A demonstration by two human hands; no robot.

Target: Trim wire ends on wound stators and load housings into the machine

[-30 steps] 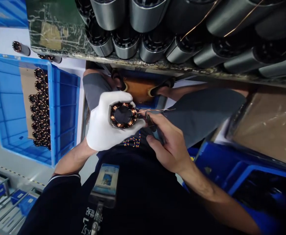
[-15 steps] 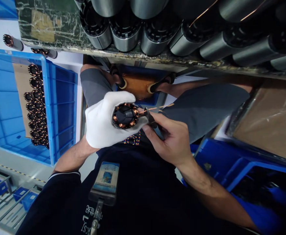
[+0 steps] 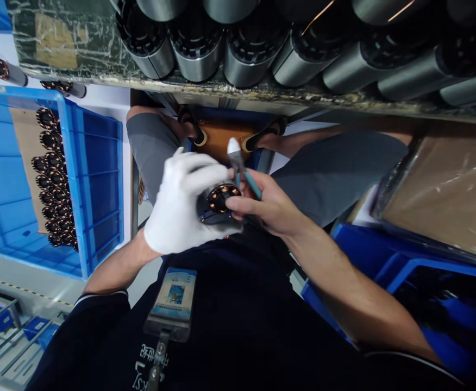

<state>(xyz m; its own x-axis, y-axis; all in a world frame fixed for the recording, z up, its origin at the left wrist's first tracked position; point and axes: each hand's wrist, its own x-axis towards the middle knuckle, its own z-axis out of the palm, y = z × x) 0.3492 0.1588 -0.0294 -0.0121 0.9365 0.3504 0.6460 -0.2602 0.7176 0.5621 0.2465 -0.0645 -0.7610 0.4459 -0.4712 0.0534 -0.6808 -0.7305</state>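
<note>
My left hand (image 3: 185, 201), in a white glove, is loosely curved around a motor stator (image 3: 218, 196) with copper windings. Its fingers and thumb are apart, with a dark gap between the palm and the stator. Bare, my right hand (image 3: 276, 209) pinches the stator's right side, thumb on its end face. The same hand also holds cutting pliers (image 3: 252, 185) with teal handles, their pale, blurred jaws pointing up and away. Whether the glove's fingertips touch the stator's far edge, I cannot tell.
Rows of metal-cased stators (image 3: 197, 60) stand on the worn bench (image 3: 99, 79) ahead. At left, a blue crate (image 3: 99, 163) contains many copper-wound stators (image 3: 54, 201). A plastic-wrapped carton (image 3: 445, 195) and a blue bin (image 3: 405, 277) are at right.
The stator has turned and shifted slightly right, and the left hand has loosened around it. The pliers have swung from the wire ends to point upward, while the right hand now pinches the stator.
</note>
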